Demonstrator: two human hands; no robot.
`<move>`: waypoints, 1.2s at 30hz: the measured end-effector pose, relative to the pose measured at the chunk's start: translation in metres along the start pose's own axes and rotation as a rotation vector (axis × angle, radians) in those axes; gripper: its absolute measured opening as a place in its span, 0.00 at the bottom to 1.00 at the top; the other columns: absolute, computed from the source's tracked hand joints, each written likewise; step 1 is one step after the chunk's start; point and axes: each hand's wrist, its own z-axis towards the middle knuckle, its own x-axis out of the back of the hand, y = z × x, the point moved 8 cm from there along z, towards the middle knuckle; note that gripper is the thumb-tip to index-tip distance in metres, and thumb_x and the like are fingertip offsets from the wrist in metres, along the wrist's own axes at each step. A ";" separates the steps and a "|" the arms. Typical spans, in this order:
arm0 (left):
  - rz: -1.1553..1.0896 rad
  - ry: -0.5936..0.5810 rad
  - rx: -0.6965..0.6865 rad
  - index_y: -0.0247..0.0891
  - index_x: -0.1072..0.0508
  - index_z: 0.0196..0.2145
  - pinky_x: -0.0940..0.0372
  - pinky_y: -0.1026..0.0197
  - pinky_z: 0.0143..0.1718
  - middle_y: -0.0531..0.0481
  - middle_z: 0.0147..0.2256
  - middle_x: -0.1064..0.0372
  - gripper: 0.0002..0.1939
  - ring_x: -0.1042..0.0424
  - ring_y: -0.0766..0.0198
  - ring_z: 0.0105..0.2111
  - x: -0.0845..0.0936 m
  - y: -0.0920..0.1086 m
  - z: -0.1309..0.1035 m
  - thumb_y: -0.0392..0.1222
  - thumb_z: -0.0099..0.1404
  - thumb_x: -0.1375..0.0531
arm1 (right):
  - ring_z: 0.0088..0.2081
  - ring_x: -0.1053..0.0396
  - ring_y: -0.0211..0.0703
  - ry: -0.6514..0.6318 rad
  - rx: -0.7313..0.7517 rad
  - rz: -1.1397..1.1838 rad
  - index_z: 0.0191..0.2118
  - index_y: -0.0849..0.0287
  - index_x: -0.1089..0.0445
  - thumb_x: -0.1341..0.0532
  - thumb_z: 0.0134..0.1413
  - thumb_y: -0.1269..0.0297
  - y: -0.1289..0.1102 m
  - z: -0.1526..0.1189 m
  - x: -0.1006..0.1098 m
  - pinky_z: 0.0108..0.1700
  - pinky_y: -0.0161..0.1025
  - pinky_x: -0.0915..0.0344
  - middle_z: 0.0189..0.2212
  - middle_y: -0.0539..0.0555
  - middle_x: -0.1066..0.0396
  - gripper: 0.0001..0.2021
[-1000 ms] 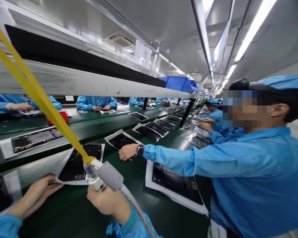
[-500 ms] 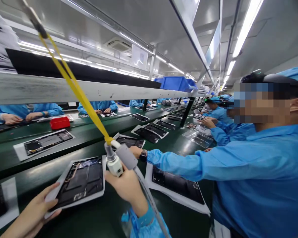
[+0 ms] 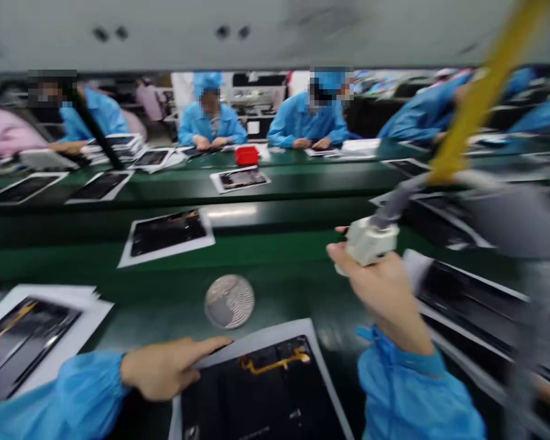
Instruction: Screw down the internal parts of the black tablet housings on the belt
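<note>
A black panel with an orange strip (image 3: 261, 391) lies on white paper at the bottom centre. My left hand (image 3: 169, 366) rests at its upper left edge, index finger stretched along the paper and the other fingers curled. To the right, my right hand (image 3: 380, 287) is raised over the green bench, its fingers partly behind a white connector block (image 3: 371, 241) that hangs from a yellow band (image 3: 476, 110). Whether the fingers grip this block cannot be made out. A round metallic disc (image 3: 230, 301) sits just beyond the panel.
More panels on paper lie at left (image 3: 27, 342), beyond the disc (image 3: 169, 233) and at right (image 3: 476, 299). A red box (image 3: 246, 155) stands on the far side, where several people in blue sit. A grey shelf beam (image 3: 275, 36) crosses above; a grey cable hangs at right.
The view has swung left and down. The panel on paper, held up by my left hand before, now lies low in front of me. My right hand has moved away from the panel's edge.
</note>
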 end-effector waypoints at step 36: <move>0.232 0.665 -0.154 0.33 0.32 0.31 0.41 0.54 0.30 0.44 0.31 0.41 0.02 0.42 0.56 0.32 -0.033 0.025 0.013 0.32 0.59 0.44 | 0.24 0.34 0.37 -0.472 -0.018 0.466 0.40 0.55 0.31 0.39 0.49 0.77 0.000 -0.093 -0.206 0.38 0.46 0.30 0.19 0.44 0.33 0.12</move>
